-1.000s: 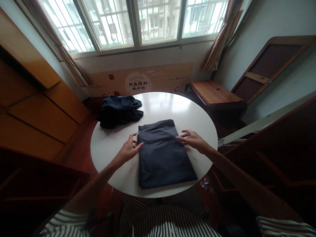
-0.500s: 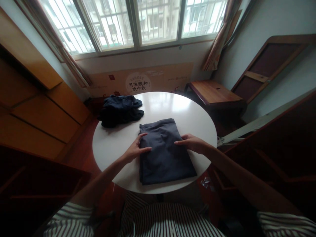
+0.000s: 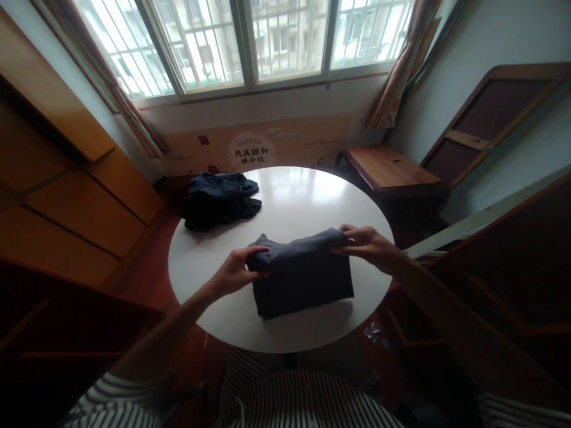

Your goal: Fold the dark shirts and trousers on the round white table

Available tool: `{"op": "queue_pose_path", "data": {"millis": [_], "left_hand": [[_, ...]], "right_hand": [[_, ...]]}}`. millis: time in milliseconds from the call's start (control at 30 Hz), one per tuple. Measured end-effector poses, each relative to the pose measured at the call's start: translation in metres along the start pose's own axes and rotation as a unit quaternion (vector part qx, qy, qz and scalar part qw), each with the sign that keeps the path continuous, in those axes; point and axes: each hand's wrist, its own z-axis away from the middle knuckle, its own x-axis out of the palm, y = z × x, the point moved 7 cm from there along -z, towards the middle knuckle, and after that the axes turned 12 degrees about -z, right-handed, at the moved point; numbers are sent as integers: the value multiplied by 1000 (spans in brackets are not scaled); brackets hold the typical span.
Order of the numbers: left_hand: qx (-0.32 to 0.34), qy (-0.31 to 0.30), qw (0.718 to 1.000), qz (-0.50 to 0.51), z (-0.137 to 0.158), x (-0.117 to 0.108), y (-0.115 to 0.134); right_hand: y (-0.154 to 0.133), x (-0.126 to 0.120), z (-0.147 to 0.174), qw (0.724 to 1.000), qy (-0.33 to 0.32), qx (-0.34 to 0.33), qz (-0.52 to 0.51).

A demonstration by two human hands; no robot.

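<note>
Both ends of folded dk cloth (image 3: 306,276) gripped, L hand (image 3: 232,270) pinched nr-closed, R hand (image 3: 373,246) likewise

Left grip (image 3: 232,271), right grip (image 3: 373,246) pinch grey cloth (image 3: 306,276); dark heap (image 3: 216,201) on white table (image 3: 297,205).

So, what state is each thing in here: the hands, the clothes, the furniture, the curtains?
Left hand: gripping the left end of the gray cloth.
Right hand: pinching its right end.
Gray cloth: folded, held at both ends.
Dark clothing: bunched up on the round table.
Round table: upright, bearing both cloths.
Curtains: drawn aside.
Low wooden table: upright.
</note>
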Motion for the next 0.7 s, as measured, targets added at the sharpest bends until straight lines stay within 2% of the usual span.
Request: {"op": "queue_pose_path", "data": {"millis": [67, 167, 233, 300, 367, 467, 533, 600, 700], "left_hand": [[38, 55, 996, -56, -21, -31, 23], [89, 173, 971, -138, -49, -78, 59], [106, 218, 955, -169, -56, -88, 68], [102, 232, 950, -181, -49, -76, 59], [91, 212, 957, -174, -26, -45, 35], [81, 118, 979, -146, 22, 13, 0], [65, 62, 986, -142, 51, 36, -12], [30, 29, 992, -116, 65, 40, -19], [-85, 18, 996, 13, 54, 29, -36]], "right_hand": [[-28, -10, -13, 998, 29, -53, 11], [-65, -28, -32, 985, 83, -151, 16], [-71, -35, -38, 977, 104, -183, 36], [-54, -36, -35, 978, 105, -165, 74], [-18, -30, -21, 980, 88, -120, 132], [41, -15, 15, 968, 43, -79, 233], [66, -7, 36, 961, 23, -69, 266], [76, -6, 46, 963, 22, -44, 265], [76, -14, 37, 975, 66, 29, 212]]}}
